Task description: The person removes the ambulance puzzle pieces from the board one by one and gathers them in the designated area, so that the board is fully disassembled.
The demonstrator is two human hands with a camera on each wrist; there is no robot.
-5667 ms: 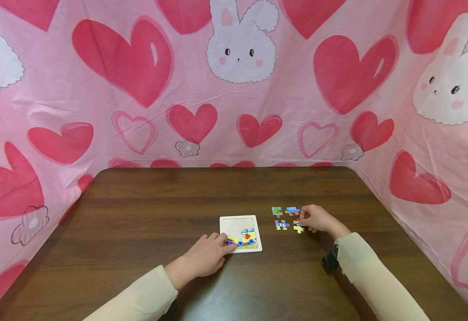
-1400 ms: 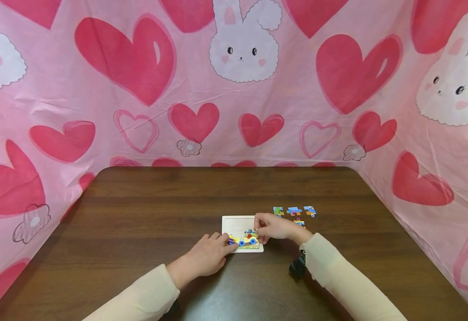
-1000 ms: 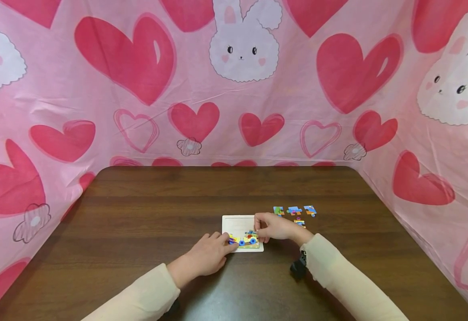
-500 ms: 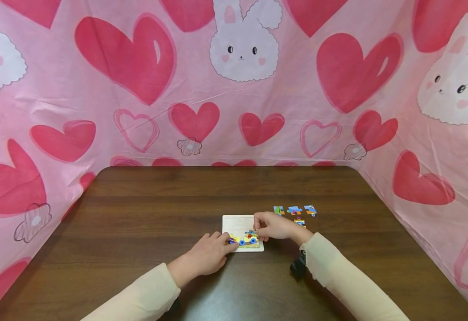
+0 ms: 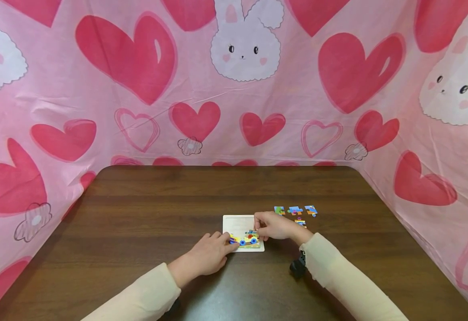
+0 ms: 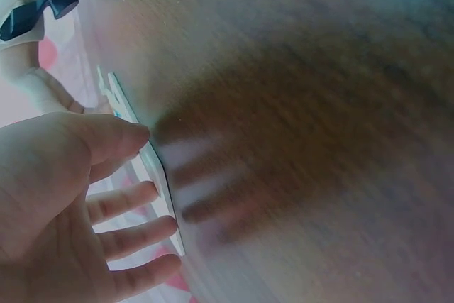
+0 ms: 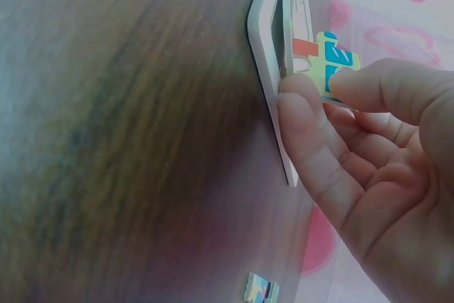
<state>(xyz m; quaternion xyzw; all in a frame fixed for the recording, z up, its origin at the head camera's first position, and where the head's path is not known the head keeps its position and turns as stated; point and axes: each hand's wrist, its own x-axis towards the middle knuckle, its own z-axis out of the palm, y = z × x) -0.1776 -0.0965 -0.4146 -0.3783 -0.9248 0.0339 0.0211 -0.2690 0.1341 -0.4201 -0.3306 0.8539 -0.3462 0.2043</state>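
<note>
A small white-rimmed puzzle board (image 5: 238,221) lies on the table, its lower part filled with printed pieces (image 5: 249,241) showing a yellow vehicle with blue wheels. My left hand (image 5: 203,255) rests at the board's left side with fingers fairly straight, its thumb near the lower pieces; the left wrist view shows the fingers (image 6: 135,235) along the rim. At the board's right edge, my right hand (image 5: 275,225) pinches a puzzle piece (image 7: 339,53) with blue windows between thumb and fingers. This piece stands tilted over the picture, partly hidden by the thumb.
Several loose puzzle pieces lie right of the board: a green-blue one (image 5: 279,209), a blue one (image 5: 295,210), another at the row's end (image 5: 310,210) and one partly behind the right hand (image 5: 300,222). The brown table (image 5: 157,196) meets a pink heart-printed cloth (image 5: 193,84).
Since the oldest frame, my right hand has moved left from the loose pieces to the board's right edge, and those pieces lie differently. Over the last second both hands have barely moved.
</note>
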